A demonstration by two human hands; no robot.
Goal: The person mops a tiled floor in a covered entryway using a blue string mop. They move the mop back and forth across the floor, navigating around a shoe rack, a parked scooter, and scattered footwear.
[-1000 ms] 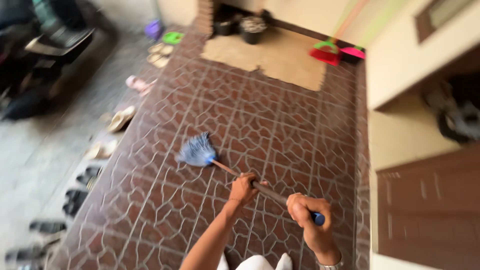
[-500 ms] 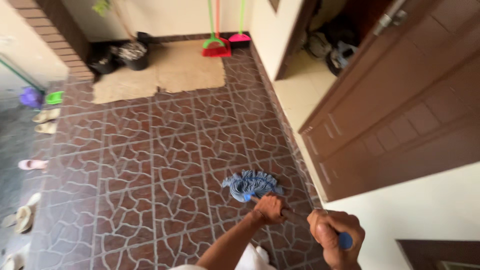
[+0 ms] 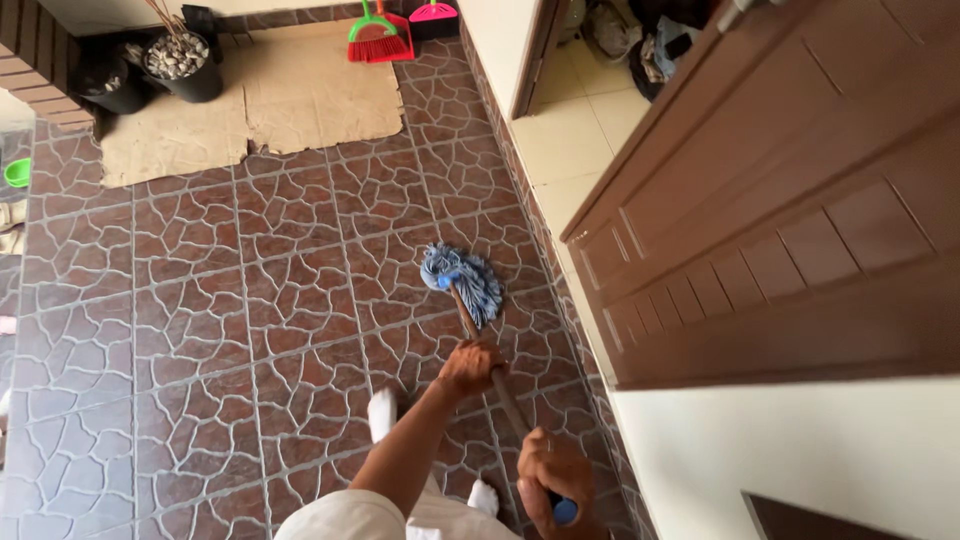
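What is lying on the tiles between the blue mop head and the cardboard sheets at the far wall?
Nothing visible. The mop head rests on the brown tiled floor, and the tiles between it and the cardboard sheets are bare. The black pots and the red dustpan stand at the far edge. Both hands, left hand and right hand, grip the handle.

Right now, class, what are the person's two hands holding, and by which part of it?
Both grip a mop by its handle: the left hand around the middle of the shaft, the right hand at the top end by the blue cap.
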